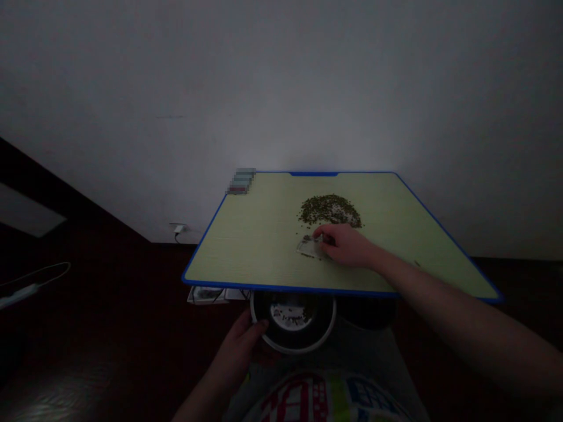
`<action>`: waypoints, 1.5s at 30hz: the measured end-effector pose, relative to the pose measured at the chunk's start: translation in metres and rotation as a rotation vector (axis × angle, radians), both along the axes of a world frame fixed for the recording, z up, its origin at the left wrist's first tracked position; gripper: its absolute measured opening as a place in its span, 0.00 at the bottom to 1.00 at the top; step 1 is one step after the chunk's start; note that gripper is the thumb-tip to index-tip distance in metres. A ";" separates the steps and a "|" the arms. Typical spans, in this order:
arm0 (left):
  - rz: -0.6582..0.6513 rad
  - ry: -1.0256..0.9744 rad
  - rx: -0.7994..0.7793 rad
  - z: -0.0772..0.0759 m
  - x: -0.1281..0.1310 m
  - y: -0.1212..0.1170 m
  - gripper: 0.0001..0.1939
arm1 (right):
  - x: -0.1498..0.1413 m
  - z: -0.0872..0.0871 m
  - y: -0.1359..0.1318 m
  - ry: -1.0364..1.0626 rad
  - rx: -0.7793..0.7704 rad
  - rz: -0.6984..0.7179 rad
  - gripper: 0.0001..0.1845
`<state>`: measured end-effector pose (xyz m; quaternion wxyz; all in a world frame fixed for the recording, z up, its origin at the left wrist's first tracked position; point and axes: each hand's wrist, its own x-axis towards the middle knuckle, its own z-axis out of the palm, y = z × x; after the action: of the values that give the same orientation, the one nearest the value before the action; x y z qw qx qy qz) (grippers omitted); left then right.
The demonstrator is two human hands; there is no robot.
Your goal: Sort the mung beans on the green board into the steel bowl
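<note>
Tilting the bowl (288,338) your left hand (241,344) grips, or jerking the clear piece (309,247) your right hand (345,244) pinches, could scatter brown bits (323,205).

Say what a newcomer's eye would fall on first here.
Probably the dark bits piled near the middle of the pale, blue-edged table. Just nearer, the right hand touches a clear piece. Below the table's near edge, the left hand grips a bowl.
</note>
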<state>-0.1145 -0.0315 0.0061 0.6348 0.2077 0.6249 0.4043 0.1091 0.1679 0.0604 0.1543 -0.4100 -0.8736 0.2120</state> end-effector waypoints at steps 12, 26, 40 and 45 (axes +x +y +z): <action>-0.008 -0.023 0.014 0.002 0.001 0.002 0.22 | -0.018 0.005 -0.034 -0.006 -0.102 0.097 0.14; -0.045 -0.031 0.021 0.006 0.003 0.002 0.21 | -0.018 0.012 -0.072 -0.003 -0.118 0.219 0.16; -0.014 -0.037 0.022 0.001 0.002 0.002 0.22 | 0.001 -0.001 -0.042 0.111 -0.002 -0.214 0.15; -0.009 -0.018 0.010 0.003 0.002 0.001 0.21 | -0.010 0.000 -0.039 0.086 0.043 -0.264 0.15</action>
<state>-0.1125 -0.0303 0.0091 0.6411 0.2097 0.6161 0.4066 0.0986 0.1290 0.0608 0.2270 -0.5086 -0.8088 0.1887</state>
